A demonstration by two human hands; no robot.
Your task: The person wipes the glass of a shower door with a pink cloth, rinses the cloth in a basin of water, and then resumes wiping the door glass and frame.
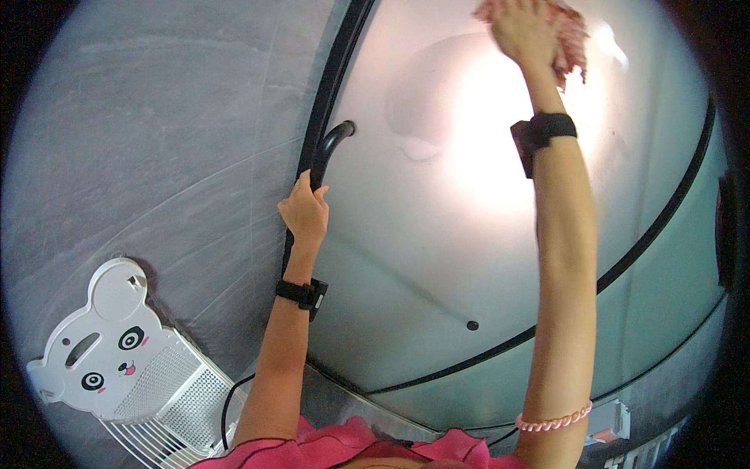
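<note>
A frosted glass panel (pixel 398 264) with black edging fills the middle and right of the view. My left hand (pixel 306 211) is closed around a curved black handle (pixel 335 143) fixed near the panel's left edge. High on the glass, my right hand (pixel 524 35) presses a crumpled reddish-pink cloth (pixel 571 41) flat against the surface. The cloth's upper part is cut off by the picture's top. A strong glare covers the glass just below that hand. Both wrists carry black straps with small boxes.
A white panda-faced plastic rack (pixel 135 352) with perforated sides is at the lower left, against the grey stone-look tiled wall (pixel 158 135). A black knob or cap (pixel 472 325) sits low on the glass. A pale box-like object (pixel 609 422) is at the lower right.
</note>
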